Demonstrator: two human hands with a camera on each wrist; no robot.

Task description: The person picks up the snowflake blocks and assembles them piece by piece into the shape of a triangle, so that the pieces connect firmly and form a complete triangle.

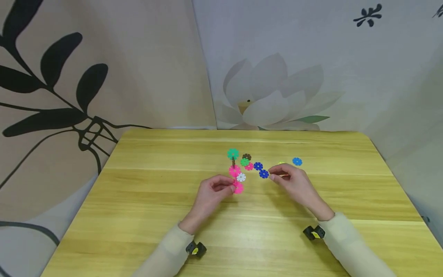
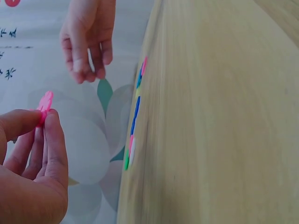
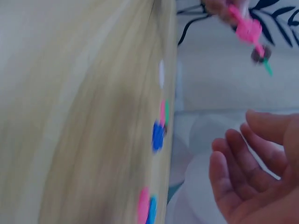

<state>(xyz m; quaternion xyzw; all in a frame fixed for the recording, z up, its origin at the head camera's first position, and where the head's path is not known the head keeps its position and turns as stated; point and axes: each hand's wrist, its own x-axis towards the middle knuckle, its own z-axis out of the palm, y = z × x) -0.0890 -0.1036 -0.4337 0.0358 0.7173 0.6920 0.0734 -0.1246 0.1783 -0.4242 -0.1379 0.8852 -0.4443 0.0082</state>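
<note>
My left hand [image 1: 214, 192] pinches the lowest pink disc [image 1: 238, 188] of a chain of notched, flower-shaped plastic discs, held up off the table. Above it in the chain come another pink disc [image 1: 234, 171], a brown disc seen edge-on [image 1: 233, 162] and a teal disc [image 1: 233, 154] at the top. My right hand [image 1: 295, 184] is raised over the table beside two dark blue discs [image 1: 264, 174]. In the right wrist view this hand [image 3: 261, 168] has loosely bent fingers with nothing between them. In the left wrist view only the chain's pink part [image 2: 46, 105] shows clearly.
Loose discs lie on the wooden table [image 1: 138, 215]: white [image 1: 241, 177], green [image 1: 245, 162], brown [image 1: 247, 156], pink [image 1: 249, 166] and light blue [image 1: 297, 161]. A yellow disc [image 1: 281, 163] is partly hidden behind the right hand. A patterned wall [image 1: 166, 77] stands behind.
</note>
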